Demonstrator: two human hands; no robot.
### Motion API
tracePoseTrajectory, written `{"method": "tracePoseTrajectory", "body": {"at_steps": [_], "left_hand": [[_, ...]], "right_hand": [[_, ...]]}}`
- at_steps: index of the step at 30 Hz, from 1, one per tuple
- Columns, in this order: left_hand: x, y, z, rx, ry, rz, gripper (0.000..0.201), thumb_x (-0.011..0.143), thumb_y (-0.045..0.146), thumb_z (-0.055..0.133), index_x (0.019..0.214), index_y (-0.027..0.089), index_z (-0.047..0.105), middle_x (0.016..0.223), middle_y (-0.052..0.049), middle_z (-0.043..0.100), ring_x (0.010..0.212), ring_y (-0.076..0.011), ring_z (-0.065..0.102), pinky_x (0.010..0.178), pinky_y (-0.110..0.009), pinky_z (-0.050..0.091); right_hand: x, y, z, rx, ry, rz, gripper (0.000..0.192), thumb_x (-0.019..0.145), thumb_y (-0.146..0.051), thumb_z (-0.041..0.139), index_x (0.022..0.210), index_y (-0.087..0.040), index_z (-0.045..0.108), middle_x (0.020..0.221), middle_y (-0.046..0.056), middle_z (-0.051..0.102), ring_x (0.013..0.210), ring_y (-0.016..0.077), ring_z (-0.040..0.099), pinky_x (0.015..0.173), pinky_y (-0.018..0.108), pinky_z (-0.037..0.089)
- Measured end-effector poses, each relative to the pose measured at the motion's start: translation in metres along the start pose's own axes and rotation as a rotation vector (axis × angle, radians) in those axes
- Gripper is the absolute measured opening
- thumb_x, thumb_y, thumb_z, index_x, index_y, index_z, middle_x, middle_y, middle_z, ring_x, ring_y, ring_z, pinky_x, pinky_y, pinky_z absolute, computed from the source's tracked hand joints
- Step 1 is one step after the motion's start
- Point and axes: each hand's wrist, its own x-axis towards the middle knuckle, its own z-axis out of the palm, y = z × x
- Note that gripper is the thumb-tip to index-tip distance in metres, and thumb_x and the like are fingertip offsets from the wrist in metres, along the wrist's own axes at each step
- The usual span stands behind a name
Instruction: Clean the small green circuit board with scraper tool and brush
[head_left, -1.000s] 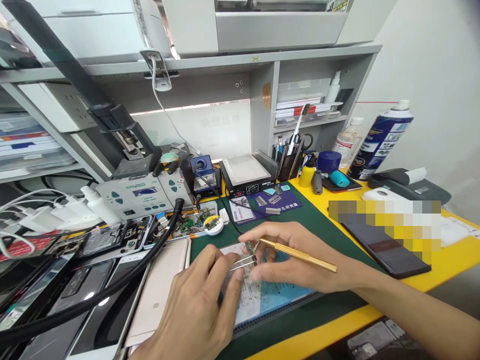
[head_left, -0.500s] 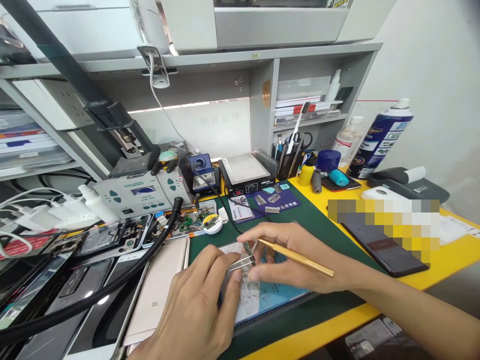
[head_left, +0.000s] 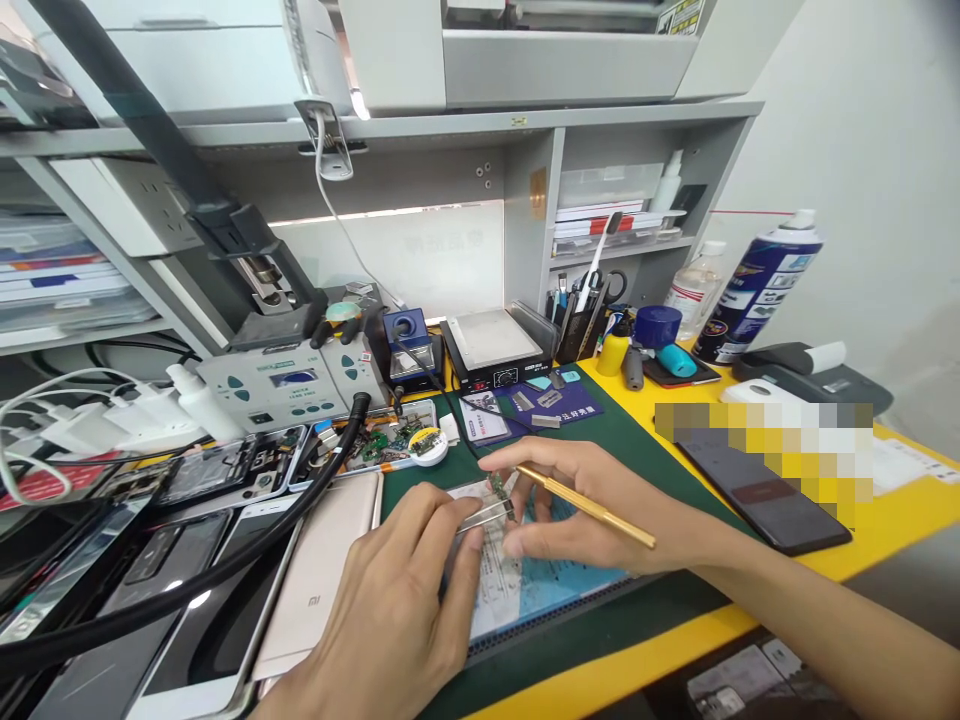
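Note:
In my left hand [head_left: 409,585] is a pair of metal tweezers [head_left: 484,517], pinched between thumb and fingers, with the tips at a small green circuit board [head_left: 496,486]. My right hand [head_left: 592,505] grips that board by its edges between the fingertips and thumb. A gold pen-like tool handle [head_left: 589,505] lies across the right fingers, pointing down to the right; its tip is hidden by the hand. Beneath both hands lies a blue and white printed pad [head_left: 547,595] on a green mat [head_left: 634,590].
Several phones, among them a gold one [head_left: 330,570], lie to the left under a thick black hose [head_left: 225,570]. Behind stand a soldering station [head_left: 289,385], a tray of small boards [head_left: 375,440] and a flat heating plate [head_left: 491,345]. A dark phone [head_left: 757,490] lies right.
The camera view has shifted slightly. Both hands keep nearly the same pose, with the tweezers still at the circuit board and the gold tool still across the right fingers.

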Motion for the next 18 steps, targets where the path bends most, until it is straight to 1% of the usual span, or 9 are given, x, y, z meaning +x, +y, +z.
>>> {"method": "tracePoseTrajectory", "body": {"at_steps": [5, 7, 8, 9, 10, 12, 14, 16, 18], "left_hand": [[-0.001, -0.001, 0.0, 0.001, -0.021, -0.009, 0.021, 0.103, 0.02, 0.048, 0.122, 0.022, 0.057, 0.1, -0.005, 0.06, 0.081, -0.0201, 0.064, 0.065, -0.034, 0.051], [-0.001, -0.001, 0.001, -0.003, -0.036, -0.012, 0.021, 0.103, 0.02, 0.048, 0.121, 0.022, 0.058, 0.099, -0.005, 0.06, 0.08, -0.0201, 0.063, 0.065, -0.035, 0.051], [-0.001, -0.002, 0.001, -0.004, -0.046, -0.01, 0.02, 0.103, 0.02, 0.048, 0.121, 0.022, 0.058, 0.099, -0.005, 0.06, 0.08, -0.0202, 0.063, 0.065, -0.035, 0.051], [-0.001, -0.002, 0.0, -0.005, -0.058, -0.007, 0.02, 0.103, 0.021, 0.047, 0.12, 0.022, 0.059, 0.098, -0.005, 0.06, 0.08, -0.0204, 0.063, 0.065, -0.036, 0.051], [-0.001, -0.002, 0.0, -0.002, -0.07, -0.004, 0.02, 0.104, 0.021, 0.047, 0.119, 0.022, 0.059, 0.096, -0.005, 0.06, 0.079, -0.0207, 0.062, 0.065, -0.036, 0.051], [0.0, -0.002, 0.0, 0.007, -0.093, 0.001, 0.019, 0.103, 0.021, 0.046, 0.116, 0.022, 0.06, 0.095, -0.005, 0.06, 0.08, -0.0217, 0.061, 0.065, -0.037, 0.052], [0.0, -0.002, 0.0, 0.012, -0.104, 0.005, 0.02, 0.103, 0.021, 0.045, 0.116, 0.022, 0.061, 0.095, -0.006, 0.06, 0.081, -0.0224, 0.061, 0.065, -0.037, 0.052], [0.001, -0.002, 0.0, 0.015, -0.104, 0.01, 0.02, 0.103, 0.02, 0.045, 0.115, 0.021, 0.061, 0.095, -0.006, 0.059, 0.081, -0.0225, 0.061, 0.064, -0.037, 0.053], [0.001, -0.002, 0.001, 0.02, -0.105, 0.015, 0.019, 0.103, 0.02, 0.046, 0.114, 0.02, 0.061, 0.094, -0.006, 0.059, 0.08, -0.0221, 0.06, 0.062, -0.037, 0.053]], "right_hand": [[0.001, 0.001, -0.001, -0.01, 0.012, -0.012, 0.052, 0.08, -0.035, 0.083, 0.127, -0.023, 0.065, 0.109, 0.004, 0.07, 0.086, 0.0118, 0.069, 0.071, 0.019, 0.056], [0.002, 0.002, -0.003, 0.01, 0.071, -0.031, 0.051, 0.08, -0.034, 0.083, 0.127, -0.023, 0.066, 0.113, 0.005, 0.071, 0.086, 0.0127, 0.07, 0.069, 0.02, 0.056], [0.003, 0.002, -0.005, 0.042, 0.128, -0.044, 0.046, 0.082, -0.035, 0.081, 0.124, -0.022, 0.068, 0.11, 0.006, 0.073, 0.083, 0.0128, 0.071, 0.067, 0.02, 0.057], [0.003, 0.002, -0.007, 0.095, 0.191, -0.059, 0.038, 0.085, -0.037, 0.078, 0.119, -0.02, 0.071, 0.102, 0.006, 0.075, 0.078, 0.0127, 0.071, 0.064, 0.02, 0.056], [0.003, 0.002, -0.01, 0.163, 0.252, -0.07, 0.031, 0.089, -0.04, 0.072, 0.111, -0.017, 0.073, 0.089, 0.005, 0.076, 0.07, 0.0123, 0.071, 0.059, 0.02, 0.055], [0.003, 0.002, -0.015, 0.3, 0.31, -0.066, 0.035, 0.095, -0.046, 0.062, 0.097, -0.014, 0.075, 0.063, 0.003, 0.07, 0.051, 0.0112, 0.066, 0.048, 0.019, 0.051], [0.002, 0.002, -0.018, 0.384, 0.264, -0.024, 0.036, 0.095, -0.047, 0.063, 0.09, -0.013, 0.074, 0.051, 0.0, 0.065, 0.04, 0.0106, 0.06, 0.04, 0.018, 0.047], [0.0, 0.002, -0.017, 0.408, 0.182, 0.037, 0.032, 0.093, -0.044, 0.067, 0.086, -0.014, 0.072, 0.048, -0.001, 0.064, 0.036, 0.0105, 0.057, 0.037, 0.018, 0.046], [-0.001, 0.003, -0.014, 0.399, 0.131, 0.068, 0.033, 0.092, -0.044, 0.068, 0.078, -0.015, 0.068, 0.045, -0.001, 0.062, 0.034, 0.0097, 0.056, 0.036, 0.017, 0.044]]}}
